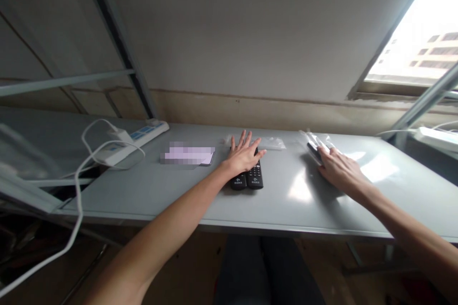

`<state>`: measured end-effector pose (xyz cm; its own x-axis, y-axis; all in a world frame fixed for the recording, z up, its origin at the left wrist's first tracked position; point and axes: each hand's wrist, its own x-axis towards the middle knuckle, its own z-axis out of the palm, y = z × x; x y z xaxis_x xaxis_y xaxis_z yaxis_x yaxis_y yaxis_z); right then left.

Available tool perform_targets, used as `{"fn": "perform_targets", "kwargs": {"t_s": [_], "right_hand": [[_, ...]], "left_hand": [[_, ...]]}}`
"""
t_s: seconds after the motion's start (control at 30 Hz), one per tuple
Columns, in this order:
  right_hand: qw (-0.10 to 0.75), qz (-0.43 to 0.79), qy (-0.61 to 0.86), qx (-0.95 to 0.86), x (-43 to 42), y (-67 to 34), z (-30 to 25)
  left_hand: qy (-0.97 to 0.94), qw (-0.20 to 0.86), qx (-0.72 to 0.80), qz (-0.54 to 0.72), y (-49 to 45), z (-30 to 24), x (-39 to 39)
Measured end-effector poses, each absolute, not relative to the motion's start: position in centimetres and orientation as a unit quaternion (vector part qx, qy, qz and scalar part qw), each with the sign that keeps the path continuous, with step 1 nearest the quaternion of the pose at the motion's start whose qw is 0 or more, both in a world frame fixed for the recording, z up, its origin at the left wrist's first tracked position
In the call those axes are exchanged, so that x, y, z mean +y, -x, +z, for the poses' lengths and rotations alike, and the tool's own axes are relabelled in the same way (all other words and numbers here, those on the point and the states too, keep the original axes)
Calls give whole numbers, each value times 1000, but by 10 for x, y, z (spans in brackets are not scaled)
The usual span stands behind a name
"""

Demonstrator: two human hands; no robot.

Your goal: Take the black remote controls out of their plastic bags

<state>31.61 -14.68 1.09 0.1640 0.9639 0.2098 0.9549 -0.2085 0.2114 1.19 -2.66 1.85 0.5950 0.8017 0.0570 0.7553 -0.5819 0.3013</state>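
My left hand [243, 156] lies with its fingers spread over two black remote controls, covering their upper parts. The left remote control [238, 182] and the right remote control [255, 179] sit side by side on the grey table [282, 207], their lower ends toward me. Off to the right, my right hand [339, 167] grips another dark remote control [314, 149], tilted and mostly hidden under the fingers. Clear plastic wrap [325, 139] shows just past its far end. A flat clear plastic bag [274, 143] rests behind the pair.
A phone [207, 158], partly blurred out, lies on the table left of the remotes. Farther left are a white power strip [148, 133] with a plug and a looping white cable [79, 200]. Metal frame posts stand at both sides, and a wall runs behind.
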Motion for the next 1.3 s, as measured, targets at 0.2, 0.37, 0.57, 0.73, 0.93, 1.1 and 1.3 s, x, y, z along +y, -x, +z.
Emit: {"fn": "perform_targets", "kwargs": {"t_s": [0.2,0.37,0.57,0.73,0.93,1.1,1.3], "right_hand": [[-40,214,-757,616,-157,-297,27],[-117,235,-704,660,-155,-269,53],[-213,113,-615,750,-106,-220,52],[-339,1,-519,785,-74,-201,31],[-503,-241,-473,682,-86,-203,20],[-500,-472,-456,565,-91,-198,22],[-450,-532,-448,560,-90,-198,23]], "left_hand": [[-885,125,432,124,-11,12,-24],[-878,128,433,157,-14,15,-24],[-829,279,354,331,-21,28,-19],[-676,529,264,439,-19,26,-8],[-564,652,273,428,-17,25,-6],[-515,676,287,441,-18,25,-6],[-517,649,300,471,-16,23,-3]]}}
